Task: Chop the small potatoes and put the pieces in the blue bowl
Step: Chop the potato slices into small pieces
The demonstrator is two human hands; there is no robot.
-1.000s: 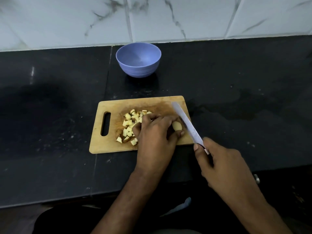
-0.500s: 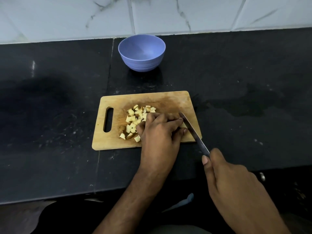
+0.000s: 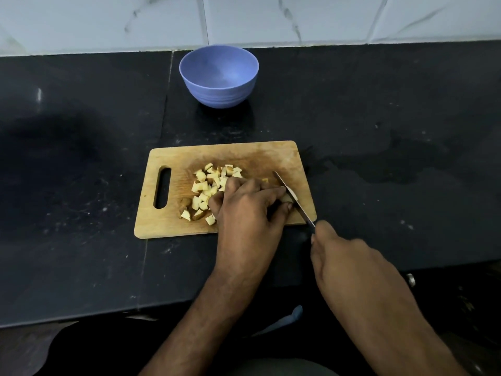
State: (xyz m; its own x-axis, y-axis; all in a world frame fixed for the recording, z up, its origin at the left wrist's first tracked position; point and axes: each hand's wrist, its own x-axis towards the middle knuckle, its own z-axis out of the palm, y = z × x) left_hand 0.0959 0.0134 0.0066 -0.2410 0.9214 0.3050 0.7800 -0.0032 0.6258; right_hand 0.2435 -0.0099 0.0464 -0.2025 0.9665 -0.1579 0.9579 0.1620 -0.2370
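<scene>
Your left hand (image 3: 244,210) is curled over the last uncut bit of potato (image 3: 286,198) near the right edge of the cutting board (image 3: 168,218), fingers closed around it, and your right hand (image 3: 349,264) is wrapped round the handle of the knife (image 3: 294,199), whose blade runs diagonally just beside your left fingertips. That closeness is the main hazard: the piece is small and mostly hidden under your fingers, so if the blade drifts left it meets the finger, not the potato. The piece also looks wet-cut and rounded, though it's hard to be sure in this dim view, so it may roll or squirt out under pressure and slide off the board's right edge onto the table (image 3: 379,131). The pile of chopped pieces (image 3: 208,185) sits mid-board, touching your left knuckles; a careless shift of that hand could scatter them toward the handle slot. The blue bowl (image 3: 219,77) stands well apart near the table's back edge, with nothing visible inside it, so pieces could drop during the carry.
</scene>
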